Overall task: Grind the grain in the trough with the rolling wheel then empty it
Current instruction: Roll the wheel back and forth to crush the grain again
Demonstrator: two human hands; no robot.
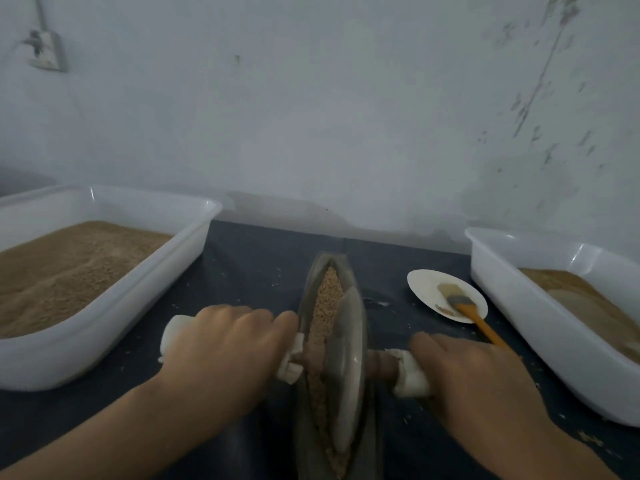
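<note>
L hand [225, 344], R hand [464, 370] curled, palms down

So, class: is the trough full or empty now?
Still holding grain: tan grain lies along the trough beside the upright wheel.

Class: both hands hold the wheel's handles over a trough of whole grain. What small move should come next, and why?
Probably roll the wheel forward along the trough: the grain ahead looks whole, and the left hand and right hand already grip the handles.

Both forearms are bare, no sleeves, rings or watch showing.
</note>
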